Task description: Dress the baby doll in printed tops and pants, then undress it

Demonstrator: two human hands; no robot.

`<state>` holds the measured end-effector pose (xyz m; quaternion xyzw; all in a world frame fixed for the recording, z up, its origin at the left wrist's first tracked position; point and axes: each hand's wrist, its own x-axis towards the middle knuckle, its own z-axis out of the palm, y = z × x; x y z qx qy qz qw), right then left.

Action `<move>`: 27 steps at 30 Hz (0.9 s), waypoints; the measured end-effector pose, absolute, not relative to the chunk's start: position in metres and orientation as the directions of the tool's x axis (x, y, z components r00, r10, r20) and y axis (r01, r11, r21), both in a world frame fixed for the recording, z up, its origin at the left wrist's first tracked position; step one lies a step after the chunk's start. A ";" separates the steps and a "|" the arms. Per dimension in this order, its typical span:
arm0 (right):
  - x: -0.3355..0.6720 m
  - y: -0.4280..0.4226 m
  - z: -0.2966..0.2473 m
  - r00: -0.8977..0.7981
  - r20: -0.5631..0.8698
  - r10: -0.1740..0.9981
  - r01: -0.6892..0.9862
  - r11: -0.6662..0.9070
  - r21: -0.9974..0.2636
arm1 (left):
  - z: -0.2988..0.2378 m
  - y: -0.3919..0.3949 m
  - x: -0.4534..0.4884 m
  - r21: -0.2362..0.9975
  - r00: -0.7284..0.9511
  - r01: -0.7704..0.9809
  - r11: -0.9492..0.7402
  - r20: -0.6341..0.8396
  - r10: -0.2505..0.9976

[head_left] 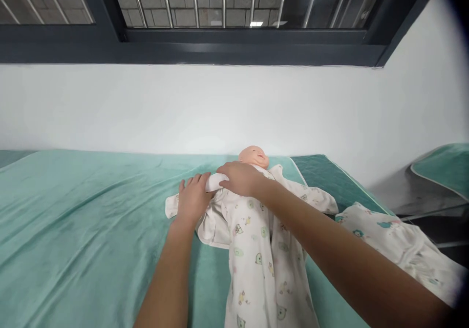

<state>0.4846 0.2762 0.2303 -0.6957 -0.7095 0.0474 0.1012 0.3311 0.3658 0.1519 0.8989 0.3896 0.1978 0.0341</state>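
Note:
A baby doll (pixel 253 156) lies on its back on a green blanket (pixel 80 220), head toward the wall. It wears a white printed romper (pixel 256 250) that lies partly spread out. My left hand (pixel 192 197) rests on the romper's left sleeve, fingers curled around it. My right hand (pixel 240 177) lies over the doll's chest and shoulder, fingers closed on the white fabric by the sleeve.
A second printed white garment (pixel 395 242) lies crumpled at the right edge of the bed. A white wall (pixel 146 108) runs behind the bed, with a dark-framed window above. Another green-covered surface (pixel 445 164) stands at far right.

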 end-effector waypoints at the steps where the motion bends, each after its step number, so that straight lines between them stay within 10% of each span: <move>1: 0.487 0.268 0.230 -0.002 0.125 0.992 0.966 0.034 -0.257 | 0.152 0.365 0.333 0.214 0.624 0.678 -0.703 0.336 0.705; 8: 0.522 0.195 0.190 0.455 0.560 0.692 0.826 -0.092 -0.557 | 0.152 0.364 0.351 0.172 0.681 0.616 -0.769 0.375 0.629; 11: 0.543 0.176 0.157 0.709 0.501 0.497 0.669 -0.247 -0.701 | 0.150 0.364 0.355 0.138 0.689 0.619 -0.773 0.378 0.619; 27: 0.593 0.169 0.121 0.818 0.372 0.440 0.560 -0.455 -0.693 | 0.150 0.368 0.345 0.157 0.538 0.771 -0.617 0.359 0.763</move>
